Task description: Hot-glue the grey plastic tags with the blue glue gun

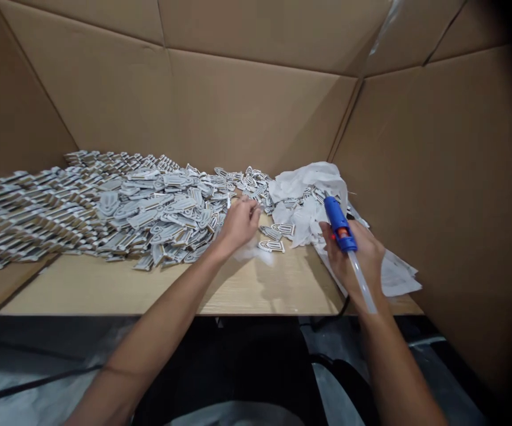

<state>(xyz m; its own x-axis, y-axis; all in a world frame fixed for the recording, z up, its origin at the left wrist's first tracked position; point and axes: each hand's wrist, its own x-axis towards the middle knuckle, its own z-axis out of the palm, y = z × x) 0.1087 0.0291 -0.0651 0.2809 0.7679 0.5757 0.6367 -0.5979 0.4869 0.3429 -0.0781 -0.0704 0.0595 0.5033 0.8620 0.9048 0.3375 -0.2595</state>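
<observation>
A blue hot glue gun [339, 223] is gripped in my right hand [362, 254]; a clear glue stick [362, 284] juts from its back end toward my wrist. Its nozzle points away from me, over white crumpled sheets. My left hand [240, 223] reaches to the right edge of a heap of grey-and-white arch-shaped pieces [162, 207], its fingers drawn together; what they hold, if anything, is hidden. Just right of that hand a few loose patterned arch pieces [272, 245] lie on the wooden tabletop [247, 290].
Neatly stacked rows of such pieces [29, 213] fill the left side. Thin white sheets [311, 177] lie at the right, with more pieces among them. Tall cardboard walls [256, 112] enclose the back and both sides. A dark cable [342, 310] hangs over the front edge.
</observation>
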